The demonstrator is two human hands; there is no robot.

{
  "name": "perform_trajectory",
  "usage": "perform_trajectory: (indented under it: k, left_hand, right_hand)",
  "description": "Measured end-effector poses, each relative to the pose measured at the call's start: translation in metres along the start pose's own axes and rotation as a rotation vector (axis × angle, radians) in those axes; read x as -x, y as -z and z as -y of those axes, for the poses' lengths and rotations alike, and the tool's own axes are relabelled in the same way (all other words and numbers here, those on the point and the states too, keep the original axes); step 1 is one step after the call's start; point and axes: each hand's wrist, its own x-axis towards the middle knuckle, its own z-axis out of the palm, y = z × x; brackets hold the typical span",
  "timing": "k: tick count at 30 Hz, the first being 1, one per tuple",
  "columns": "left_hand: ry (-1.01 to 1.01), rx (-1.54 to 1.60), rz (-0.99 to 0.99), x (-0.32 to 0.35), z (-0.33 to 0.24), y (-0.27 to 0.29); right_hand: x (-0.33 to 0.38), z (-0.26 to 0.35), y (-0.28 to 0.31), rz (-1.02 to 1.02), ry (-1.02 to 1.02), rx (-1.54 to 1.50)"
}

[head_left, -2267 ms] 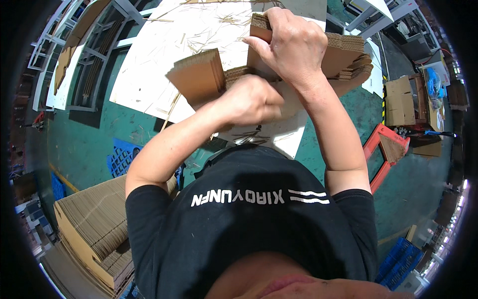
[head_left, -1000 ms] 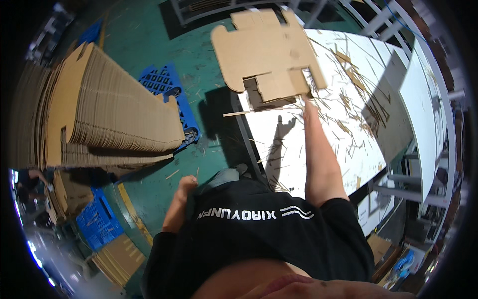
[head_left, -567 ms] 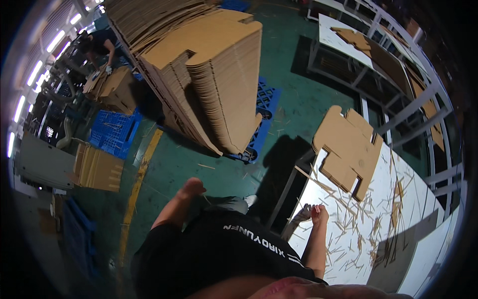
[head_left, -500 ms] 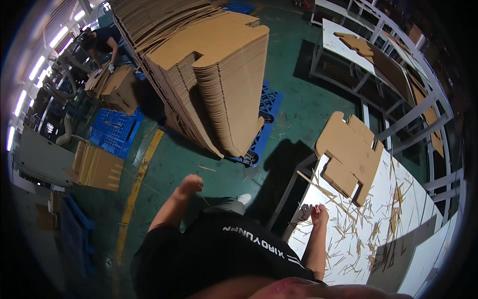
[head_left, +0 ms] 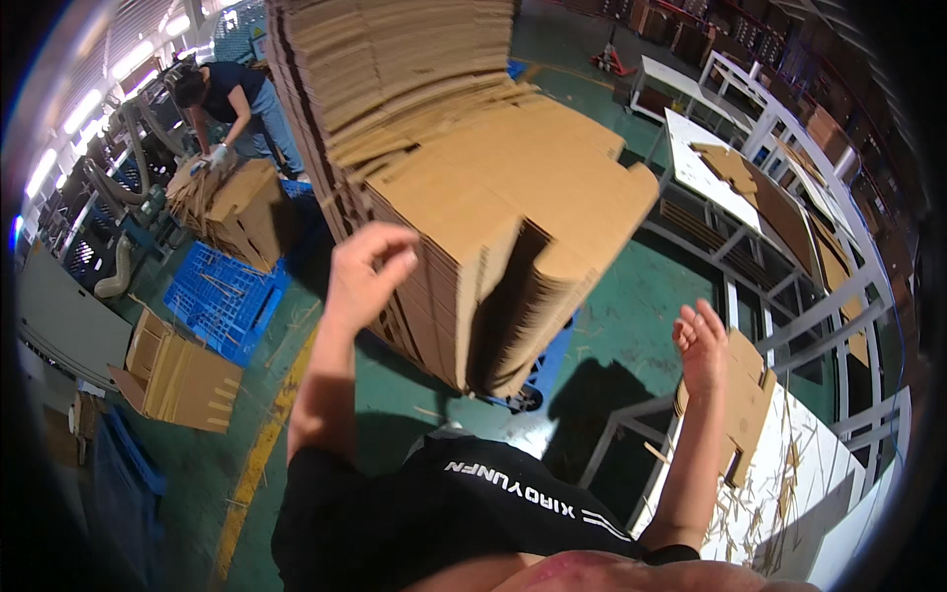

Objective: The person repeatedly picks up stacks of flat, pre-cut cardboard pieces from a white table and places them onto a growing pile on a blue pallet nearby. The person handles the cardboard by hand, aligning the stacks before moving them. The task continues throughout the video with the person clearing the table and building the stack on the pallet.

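reaching left hand [head_left: 367, 271], fingers apart, nears cardboard stack [head_left: 493, 207]; right hand [head_left: 702, 340] spread empty.

**Reaching toward stacked cardboard**

Left hand [head_left: 367, 268] raised, fingers loosely curled, near tall stack of flat brown die-cut cardboard blanks [head_left: 473, 187]. Right hand [head_left: 702, 340] open above brown cardboard blank [head_left: 748, 390] on white metal-framed table [head_left: 838, 483]. Blue plastic pallet [head_left: 225, 301] at left.

My shirt [head_left: 464, 513] at the bottom is black with white lettering. The cardboard stack [head_left: 473, 187] at top centre is plain brown. Blue pallets [head_left: 222, 296] lie at left, on a green floor [head_left: 631, 326] with a yellow line [head_left: 261, 454] at lower left.
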Motion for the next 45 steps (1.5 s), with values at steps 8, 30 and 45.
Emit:
perform_trajectory:
  k: [8,30,45]
  left_hand:
    - [-0.207,-0.156,-0.557,-0.247,0.08,0.159]
    - [0.209,0.659,-0.347,-0.34,0.138,0.186]
    - [0.258,0.282,-0.203,-0.319,0.053,0.111]
  right_hand:
    - [-0.059,0.046,-0.265,0.459,0.06,0.218]
    - [-0.151,0.029,-0.545,0.766,0.015,0.307]
    - [-0.204,0.056,-0.575,0.728,-0.208,-0.163]
